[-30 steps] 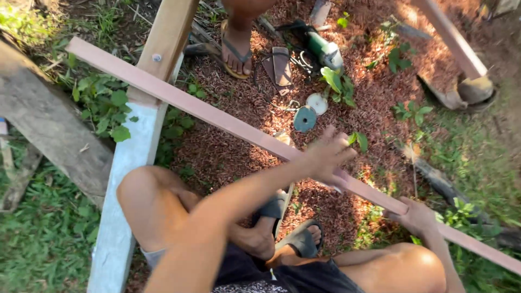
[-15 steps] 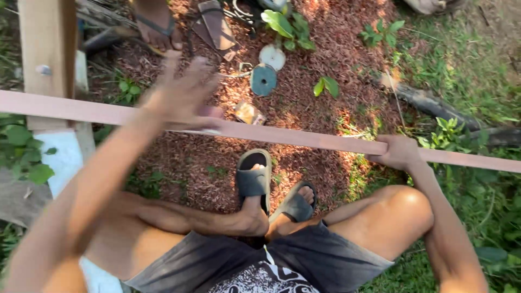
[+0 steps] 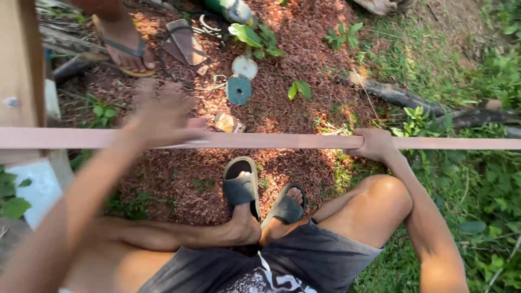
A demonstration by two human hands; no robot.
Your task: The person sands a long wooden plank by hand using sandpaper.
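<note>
A long pale wooden strip (image 3: 282, 141) runs level across the whole view, in front of my knees. My right hand (image 3: 374, 143) grips it from above near the right side. My left hand (image 3: 163, 116), blurred by motion, lies flat on the strip further left with its fingers spread. I sit low with my legs crossed, dark sandals (image 3: 241, 184) on my feet, over reddish wood chips.
Two round discs (image 3: 240, 81), one white and one teal, lie on the chips beyond the strip, beside a dark cable (image 3: 179, 54) and a green power tool (image 3: 233, 8). Another person's sandalled foot (image 3: 125, 46) stands at top left. A wooden beam (image 3: 21, 59) rises at far left.
The strip has swung from a diagonal to level across the view. My left hand has slid left along it. The right hand has kept its grip.
</note>
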